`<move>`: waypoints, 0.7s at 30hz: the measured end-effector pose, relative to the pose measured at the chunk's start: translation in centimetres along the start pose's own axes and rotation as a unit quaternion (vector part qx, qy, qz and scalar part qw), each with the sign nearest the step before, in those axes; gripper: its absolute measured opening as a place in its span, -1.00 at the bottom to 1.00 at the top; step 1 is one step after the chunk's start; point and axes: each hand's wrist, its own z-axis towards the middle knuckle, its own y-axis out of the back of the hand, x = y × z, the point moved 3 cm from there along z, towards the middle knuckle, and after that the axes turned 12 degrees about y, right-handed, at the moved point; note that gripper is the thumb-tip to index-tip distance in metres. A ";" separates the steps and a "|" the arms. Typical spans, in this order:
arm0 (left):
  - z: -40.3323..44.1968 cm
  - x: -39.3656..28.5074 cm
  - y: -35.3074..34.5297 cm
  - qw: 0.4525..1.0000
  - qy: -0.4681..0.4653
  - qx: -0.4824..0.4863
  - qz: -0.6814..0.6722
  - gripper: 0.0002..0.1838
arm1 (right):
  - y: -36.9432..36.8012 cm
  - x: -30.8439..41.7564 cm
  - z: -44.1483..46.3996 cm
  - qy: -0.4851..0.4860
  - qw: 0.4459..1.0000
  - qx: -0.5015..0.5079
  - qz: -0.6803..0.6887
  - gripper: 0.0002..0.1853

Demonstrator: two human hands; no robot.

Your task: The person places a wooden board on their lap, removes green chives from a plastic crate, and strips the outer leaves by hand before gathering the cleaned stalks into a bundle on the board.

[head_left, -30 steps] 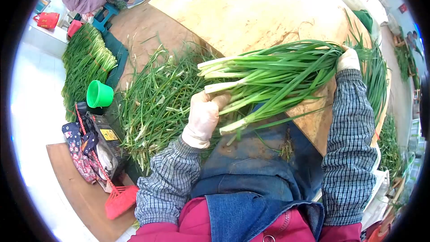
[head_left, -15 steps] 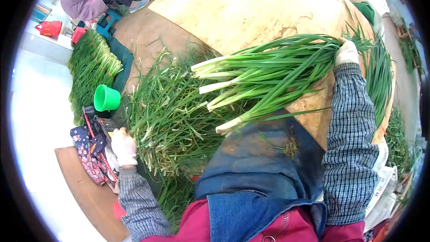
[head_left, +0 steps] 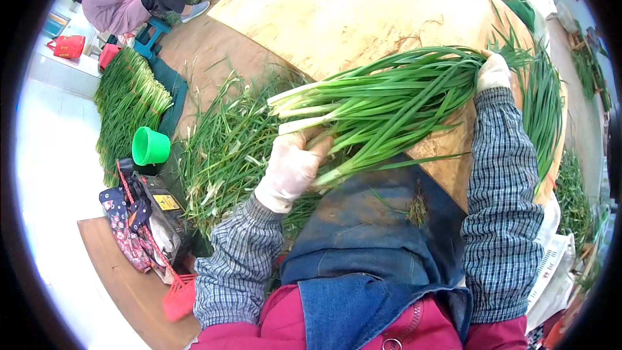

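A bunch of long green leafy stalks with white ends (head_left: pixel 402 91), which look like green garlic, stretches across in front of me. My right hand (head_left: pixel 494 72), in a pale glove, is closed around its leafy end. At the white ends, my left hand (head_left: pixel 291 165), also gloved, has its fingers curled round a lower stalk; its fingertips are partly hidden. Under the white ends lies a heap of loose leaves and trimmings (head_left: pixel 227 142). More long leaves (head_left: pixel 543 110) hang over the board's right side, beyond my right hand.
A wooden board (head_left: pixel 363 13) spans the area ahead. To the left are a green bucket (head_left: pixel 150 146), stacked bundles of greens (head_left: pixel 129 91), a floral cloth (head_left: pixel 123 220) and a red net-like item (head_left: pixel 180 298). At the back left sits another person (head_left: pixel 116 3) on a blue stool (head_left: pixel 150 35).
My left hand has come from beside the heap, on the left, to the white ends of the bunch and closed there. My right hand keeps its hold on the leafy end.
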 end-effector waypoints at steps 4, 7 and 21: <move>-0.3 0.2 0.3 0.978 -0.135 -0.060 0.145 -0.72 | -0.2 2.2 -4.1 -0.051 0.987 -0.047 0.148 -0.56; -0.1 -0.3 -0.1 0.899 -0.320 -0.145 0.263 -0.78 | -0.1 -2.4 3.8 0.086 0.985 0.020 -0.147 -0.61; -0.7 0.6 1.4 0.864 -0.299 -0.269 0.302 -0.95 | -0.1 -1.2 1.0 0.079 0.993 0.024 -0.079 -0.63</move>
